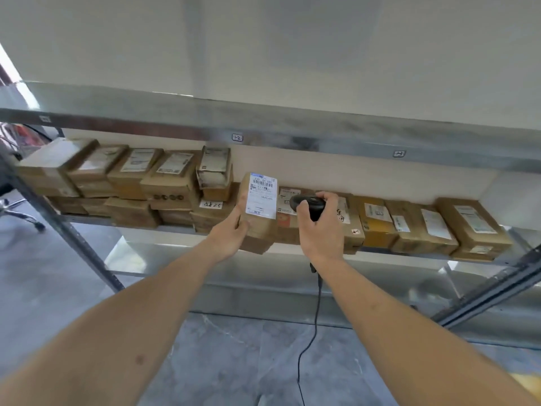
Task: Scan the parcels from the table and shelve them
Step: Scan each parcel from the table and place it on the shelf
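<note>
Two bare hands at shelf height: left hand grips a brown cardboard parcel, white label up; right hand, fingers curled, holds a black corded scanner. Behind, the metal shelf carries rows of cardboard boxes.

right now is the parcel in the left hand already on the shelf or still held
Still held: the left hand grips the parcel upright, label facing the camera, in front of the shelf.
</note>
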Available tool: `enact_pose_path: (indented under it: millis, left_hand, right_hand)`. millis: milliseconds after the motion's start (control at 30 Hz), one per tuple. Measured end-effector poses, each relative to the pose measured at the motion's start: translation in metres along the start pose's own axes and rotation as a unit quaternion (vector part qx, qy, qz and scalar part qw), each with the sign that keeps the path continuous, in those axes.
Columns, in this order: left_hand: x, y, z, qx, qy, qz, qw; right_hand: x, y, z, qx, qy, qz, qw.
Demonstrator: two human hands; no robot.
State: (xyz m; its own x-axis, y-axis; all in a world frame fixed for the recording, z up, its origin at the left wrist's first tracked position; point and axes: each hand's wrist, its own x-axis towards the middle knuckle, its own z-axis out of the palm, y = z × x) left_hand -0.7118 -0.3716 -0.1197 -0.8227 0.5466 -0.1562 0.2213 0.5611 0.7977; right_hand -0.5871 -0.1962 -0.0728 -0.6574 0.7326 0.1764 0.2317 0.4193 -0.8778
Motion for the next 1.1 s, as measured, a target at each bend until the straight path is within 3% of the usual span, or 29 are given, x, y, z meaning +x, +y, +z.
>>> enact_pose_path:
  millis: [367, 600, 800, 867, 967, 1100]
  left_hand:
    - [0.120, -0.037, 0.001, 0.026, 0.001, -0.081, 0.996]
    - [0.177, -0.045, 0.011, 0.034, -0.035, -0.132, 0.990]
    - [0.194, -0.032, 0.022, 0.055, -0.003, -0.165, 0.985]
    - [0.200, -0.028, 0.022, 0.106, 0.007, -0.135, 0.985]
    - [0.211, -0.027, 0.020, 0.262, 0.009, -0.024, 0.965]
    - [0.219, -0.025, 0.024, 0.364, -0.082, 0.081, 0.924]
  right_hand:
    - [0.104, 0.039, 0.101, 0.016, -0.036, 0.050, 0.998]
    - [0.152, 0.056, 0.120, -0.007, -0.056, 0.068, 0.996]
    - [0.168, 0.071, 0.123, -0.030, -0.050, 0.087, 0.995]
    - [0.168, 0.072, 0.123, -0.033, -0.042, 0.098, 0.994]
    - [0.169, 0.070, 0.123, -0.036, -0.037, 0.103, 0.993]
    - [0.167, 0.064, 0.122, -0.031, -0.021, 0.096, 0.995]
